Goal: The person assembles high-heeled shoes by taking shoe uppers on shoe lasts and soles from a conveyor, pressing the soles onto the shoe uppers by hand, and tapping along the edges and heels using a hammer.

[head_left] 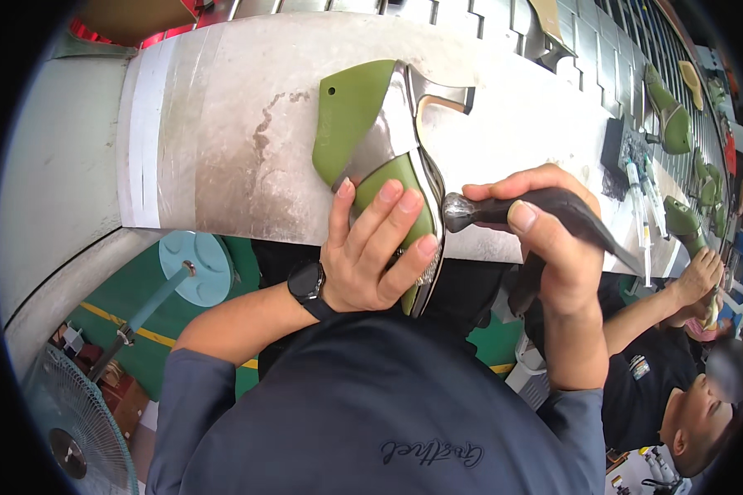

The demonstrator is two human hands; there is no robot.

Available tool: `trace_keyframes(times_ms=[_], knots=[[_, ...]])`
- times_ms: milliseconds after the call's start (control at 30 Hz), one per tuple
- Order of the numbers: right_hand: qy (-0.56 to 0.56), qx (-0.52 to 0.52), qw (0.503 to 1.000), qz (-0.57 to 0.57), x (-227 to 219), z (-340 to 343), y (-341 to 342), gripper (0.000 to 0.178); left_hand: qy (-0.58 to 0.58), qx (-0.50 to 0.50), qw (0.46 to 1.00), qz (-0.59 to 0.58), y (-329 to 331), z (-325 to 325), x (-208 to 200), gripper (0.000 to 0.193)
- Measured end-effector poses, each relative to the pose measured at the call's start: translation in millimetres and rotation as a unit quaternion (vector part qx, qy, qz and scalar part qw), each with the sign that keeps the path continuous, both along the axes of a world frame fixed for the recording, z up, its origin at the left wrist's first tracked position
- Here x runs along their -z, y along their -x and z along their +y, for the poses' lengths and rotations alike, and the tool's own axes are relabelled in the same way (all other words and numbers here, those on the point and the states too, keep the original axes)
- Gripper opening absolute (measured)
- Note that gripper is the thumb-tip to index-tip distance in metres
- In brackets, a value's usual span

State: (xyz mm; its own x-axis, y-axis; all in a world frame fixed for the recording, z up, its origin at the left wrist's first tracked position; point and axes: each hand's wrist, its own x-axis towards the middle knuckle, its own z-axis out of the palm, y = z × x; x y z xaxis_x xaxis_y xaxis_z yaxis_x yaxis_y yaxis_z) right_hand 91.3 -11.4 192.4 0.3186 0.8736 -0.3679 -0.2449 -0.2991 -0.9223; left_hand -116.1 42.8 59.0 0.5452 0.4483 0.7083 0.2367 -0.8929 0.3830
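Note:
A silver high-heeled shoe (377,136) on a green shoe last (347,115) lies on its side on the bench, its heel pointing right and its toe towards me. The toe end reaches past the bench's near edge. My left hand (371,243) grips the forepart, fingers spread over the green last and thumb by the sole edge. In my right hand (557,235), closed around it, is a dark shoemaker's hammer (461,213). Its round metal face is against or just beside the sole; I cannot tell which.
The pale, stained bench (256,157) runs across in front of me. Syringes (640,206) and a black block (612,157) are at its right. Beyond is a slatted metal conveyor (590,62) with more lasts (669,115). A co-worker (660,363) sits at right; a fan (74,437) stands lower left.

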Motion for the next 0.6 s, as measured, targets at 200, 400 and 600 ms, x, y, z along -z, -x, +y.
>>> trace_keyframes(times_ms=[200, 400, 600], knots=[[0.069, -0.075, 0.993, -0.056, 0, 48, -9, 0.031, 0.011, -0.006, 1.0, 0.003, 3, -1, 5, 0.045], [0.044, -0.129, 0.99, -0.046, -3, 70, -26, 0.02, 0.008, 0.007, 1.0, -0.003, 1, -2, 3, 0.045], [0.079, -0.177, 0.977, -0.088, -11, 88, -26, 0.022, 0.011, 0.0, 1.0, 0.0, 3, 2, 2, 0.042]])
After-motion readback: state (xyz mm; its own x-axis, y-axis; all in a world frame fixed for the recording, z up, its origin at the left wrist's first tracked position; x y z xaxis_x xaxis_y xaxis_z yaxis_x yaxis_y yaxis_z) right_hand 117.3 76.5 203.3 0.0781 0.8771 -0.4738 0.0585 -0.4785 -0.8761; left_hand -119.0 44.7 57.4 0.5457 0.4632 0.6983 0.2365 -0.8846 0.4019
